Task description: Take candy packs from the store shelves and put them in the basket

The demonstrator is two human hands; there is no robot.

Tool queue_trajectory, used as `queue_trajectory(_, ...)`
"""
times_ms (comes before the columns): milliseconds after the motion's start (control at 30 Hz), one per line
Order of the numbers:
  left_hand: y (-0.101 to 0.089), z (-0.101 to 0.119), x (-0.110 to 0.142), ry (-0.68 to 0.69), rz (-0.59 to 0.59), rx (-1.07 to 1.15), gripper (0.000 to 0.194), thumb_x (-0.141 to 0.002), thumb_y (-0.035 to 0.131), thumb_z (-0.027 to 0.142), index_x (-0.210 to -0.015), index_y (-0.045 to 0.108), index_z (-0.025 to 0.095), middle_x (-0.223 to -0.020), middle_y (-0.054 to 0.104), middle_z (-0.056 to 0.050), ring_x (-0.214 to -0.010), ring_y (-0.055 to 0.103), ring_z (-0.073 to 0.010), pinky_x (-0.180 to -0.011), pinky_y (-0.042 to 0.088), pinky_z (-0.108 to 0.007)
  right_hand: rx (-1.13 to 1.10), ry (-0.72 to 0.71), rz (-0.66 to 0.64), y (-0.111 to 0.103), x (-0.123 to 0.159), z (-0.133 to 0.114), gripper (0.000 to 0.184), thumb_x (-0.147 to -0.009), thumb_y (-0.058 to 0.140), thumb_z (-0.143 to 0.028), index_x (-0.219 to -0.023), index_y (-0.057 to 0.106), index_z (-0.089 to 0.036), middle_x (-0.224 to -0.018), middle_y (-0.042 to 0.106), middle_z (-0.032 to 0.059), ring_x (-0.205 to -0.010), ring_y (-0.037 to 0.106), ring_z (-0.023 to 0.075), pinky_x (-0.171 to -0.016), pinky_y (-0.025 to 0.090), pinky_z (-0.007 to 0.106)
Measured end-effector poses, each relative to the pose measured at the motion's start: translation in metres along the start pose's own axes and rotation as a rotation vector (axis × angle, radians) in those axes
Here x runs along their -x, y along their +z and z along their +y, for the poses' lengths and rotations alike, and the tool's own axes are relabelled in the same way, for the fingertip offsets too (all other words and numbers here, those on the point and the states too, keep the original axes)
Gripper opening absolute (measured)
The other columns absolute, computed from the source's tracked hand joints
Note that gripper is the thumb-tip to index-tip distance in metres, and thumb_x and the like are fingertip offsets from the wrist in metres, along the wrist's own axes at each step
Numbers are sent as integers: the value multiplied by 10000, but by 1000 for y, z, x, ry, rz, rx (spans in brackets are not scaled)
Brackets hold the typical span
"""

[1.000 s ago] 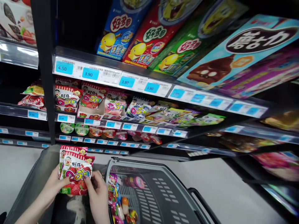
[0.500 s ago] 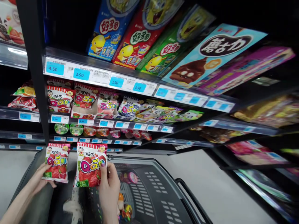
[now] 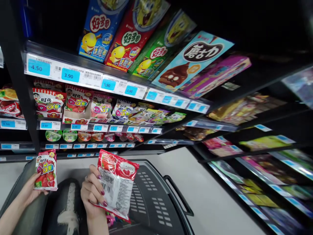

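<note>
My left hand (image 3: 31, 191) grips a strawberry gummy candy bag (image 3: 46, 169) by its lower left side, its printed front facing me. In my right hand (image 3: 94, 192) is a second gummy candy bag (image 3: 118, 184), held by its left edge with the fingers over the silver-and-white back. That back shows a barcode and small print below a red top strip. Both bags are upright, the right one tilted, and they are apart from each other. Below the right bag is a dark grey shopping basket (image 3: 160, 195) with a slotted wall. Something pink (image 3: 111, 219) inside it is mostly hidden.
Ahead, a shelf holds more gummy candy bags (image 3: 49, 100) in open boxes. Snack boxes (image 3: 95, 32) stand on the shelf above, over a price rail (image 3: 85, 76). Small jelly cups (image 3: 69, 136) line a lower shelf. More packaged goods (image 3: 261, 199) fill the shelves at right.
My right hand has turned its bag over, from the strawberry front to the printed back, and moved slightly. The left bag has shifted left. The view has swung right.
</note>
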State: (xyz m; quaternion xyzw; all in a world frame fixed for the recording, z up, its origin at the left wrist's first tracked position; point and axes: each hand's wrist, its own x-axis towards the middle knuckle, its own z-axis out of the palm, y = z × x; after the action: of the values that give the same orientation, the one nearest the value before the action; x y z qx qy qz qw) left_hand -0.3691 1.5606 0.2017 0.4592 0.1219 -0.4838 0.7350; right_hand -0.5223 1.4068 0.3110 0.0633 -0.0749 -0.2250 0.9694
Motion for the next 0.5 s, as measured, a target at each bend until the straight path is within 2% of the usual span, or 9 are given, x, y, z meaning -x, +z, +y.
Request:
queue_trajectory(67, -1, 1, -1, -13, 6, -6, 82, -804, 504, 107, -798, 583, 83, -637, 715, -124, -468, 640, -232, -329, 507, -324, -71, 30, -24, -2, -1, 2, 169, -916, 369, -174, -752, 398, -202, -459, 391, -138, -258, 339, -31, -261, 110, 33)
queue_trajectory(133, -1, 2, -2, -23, 1, -2, 75, -796, 519, 111, -817, 584, 80, -650, 718, -125, -477, 645, -235, -326, 508, -322, -50, 30, 20, -1, -2, 3, 167, -919, 374, -188, -755, 400, -199, -461, 390, -139, -259, 329, -33, -260, 96, 33)
queue_trajectory(367, 1, 6, 3, -8, -25, -20, 73, -779, 550, 92, -839, 579, 62, -668, 716, -136, -510, 660, -252, -354, 526, -333, 186, -163, 331, 9, -7, 4, 235, -941, 307, -211, -770, 465, -184, -499, 318, -126, -295, 192, -19, -308, 104, 33)
queue_trajectory(500, 1, 8, 3, -26, -33, -29, 103, -804, 519, 94, -900, 545, 67, -711, 727, -147, -536, 672, -261, -343, 518, -322, 366, -229, 418, 13, -9, 7, 246, -938, 295, -182, -786, 488, -186, -527, 249, -120, -331, 85, 11, -324, 102, 54)
